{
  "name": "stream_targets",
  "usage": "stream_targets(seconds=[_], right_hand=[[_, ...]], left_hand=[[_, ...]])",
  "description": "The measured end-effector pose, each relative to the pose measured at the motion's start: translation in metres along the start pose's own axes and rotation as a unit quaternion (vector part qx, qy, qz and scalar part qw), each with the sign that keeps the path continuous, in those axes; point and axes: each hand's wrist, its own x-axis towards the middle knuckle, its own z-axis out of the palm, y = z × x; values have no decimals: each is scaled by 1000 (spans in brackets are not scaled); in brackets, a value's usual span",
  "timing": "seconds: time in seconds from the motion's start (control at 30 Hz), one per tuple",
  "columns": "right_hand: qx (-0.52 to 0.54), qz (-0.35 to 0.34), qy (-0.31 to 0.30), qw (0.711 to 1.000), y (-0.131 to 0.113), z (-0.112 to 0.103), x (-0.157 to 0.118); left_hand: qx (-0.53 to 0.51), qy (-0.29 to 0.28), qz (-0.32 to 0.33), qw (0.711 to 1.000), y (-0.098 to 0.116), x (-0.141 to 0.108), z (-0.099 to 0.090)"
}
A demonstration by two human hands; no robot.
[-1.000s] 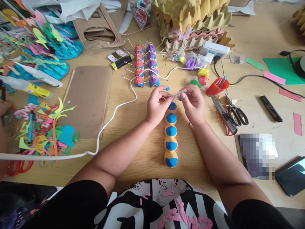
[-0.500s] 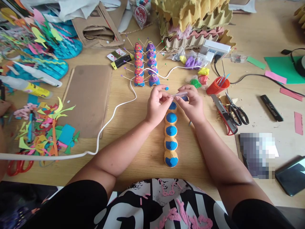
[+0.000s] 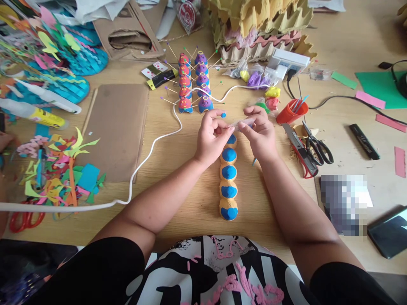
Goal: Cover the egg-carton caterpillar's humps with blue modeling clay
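Note:
My left hand [image 3: 211,140] and my right hand [image 3: 262,135] pinch a small clear plastic bag [image 3: 244,123] between them, above the far end of an egg-carton strip. A small blue lump [image 3: 223,115], which looks like clay, clings to my left index fingertip. Beneath my hands the orange egg-carton strip [image 3: 224,181] runs toward me, its bumps topped with blue clay [image 3: 229,172]; its far end is partly hidden. Beyond my hands stand two finished-looking rows, one with red faces [image 3: 185,92] and one with purple faces [image 3: 203,90], both stuck with pins.
A white cable [image 3: 152,150] crosses the table to a power strip [image 3: 289,61]. Bagged clay [image 3: 258,79], a red cup [image 3: 291,112], a utility knife [image 3: 297,144] and black scissors [image 3: 319,148] lie right. Cardboard [image 3: 116,131] and paper scraps [image 3: 63,169] lie left. Egg trays [image 3: 260,25] stand behind.
My right hand has shifted slightly right and its index finger has lifted. The plastic bag shows a little more between my hands. The blue lump stays on my left fingertip.

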Motion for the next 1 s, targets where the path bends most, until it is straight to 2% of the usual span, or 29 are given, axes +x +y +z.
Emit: stream_targets(seconds=[0.17, 0.3, 0.47, 0.6, 0.7, 0.77, 0.83, 0.87, 0.93, 1.0], right_hand=[[86, 9, 21, 996, 12, -3, 3], [92, 7, 45, 995, 15, -3, 5], [76, 27, 53, 995, 7, 0, 4], [3, 8, 73, 997, 5, -3, 6], [-73, -2, 118, 990, 12, -18, 10], [-154, -26, 180, 971, 14, -30, 12], [-244, -64, 257, 933, 11, -37, 13], [-276, -88, 276, 916, 7, -37, 12], [-314, -136, 251, 905, -3, -32, 8], [-312, -157, 158, 924, -12, -21, 3]], left_hand=[[-27, 1, 12, 1000, 1, 1, 3], [-37, 4, -7, 999, 3, 1, 5], [-36, 5, -34, 999, 1, 1, 5], [-37, -13, -59, 998, 2, 4, 1], [-20, 4, -85, 996, 7, 7, -4], [8, 16, -126, 992, 10, 9, -8], [15, 28, -165, 986, 13, 9, -10], [13, 30, -180, 983, 14, 9, -11], [7, 28, -196, 980, 16, 10, -11], [13, 20, -201, 979, 20, 11, -11]])
